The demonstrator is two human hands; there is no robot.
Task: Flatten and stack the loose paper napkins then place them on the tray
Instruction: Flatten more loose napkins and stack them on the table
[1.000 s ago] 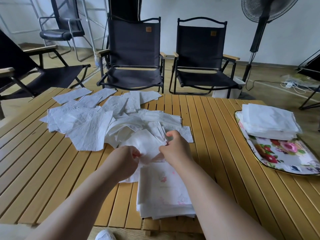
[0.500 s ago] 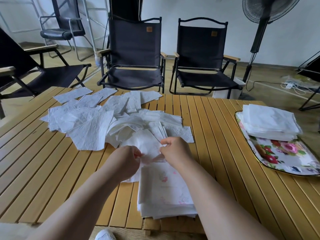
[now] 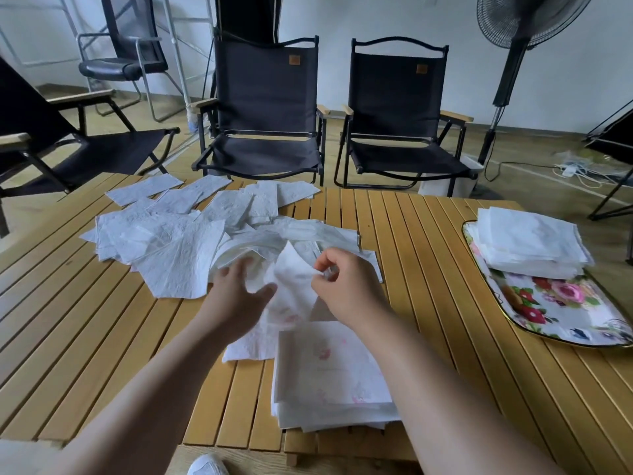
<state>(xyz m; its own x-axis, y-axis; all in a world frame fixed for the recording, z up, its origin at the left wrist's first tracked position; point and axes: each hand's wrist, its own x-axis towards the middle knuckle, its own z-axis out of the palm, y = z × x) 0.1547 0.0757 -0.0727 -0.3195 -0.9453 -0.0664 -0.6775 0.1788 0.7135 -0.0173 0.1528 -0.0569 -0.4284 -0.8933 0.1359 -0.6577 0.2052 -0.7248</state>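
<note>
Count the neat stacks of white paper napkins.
2. One stack on the floral tray at right; another stack at the yellow slatted wooden table's near edge, between the forearms. Loose napkin heap may hide others.

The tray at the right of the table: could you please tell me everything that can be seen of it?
The tray is shallow with rounded corners and a thin dark, gold-looking rim. Its glossy white surface is printed with pink and red roses. It lies flat near the right edge of the slatted wooden table. A stack of flattened white napkins covers its far half, while the near half is bare. Only the stack and the table touch it.
</note>
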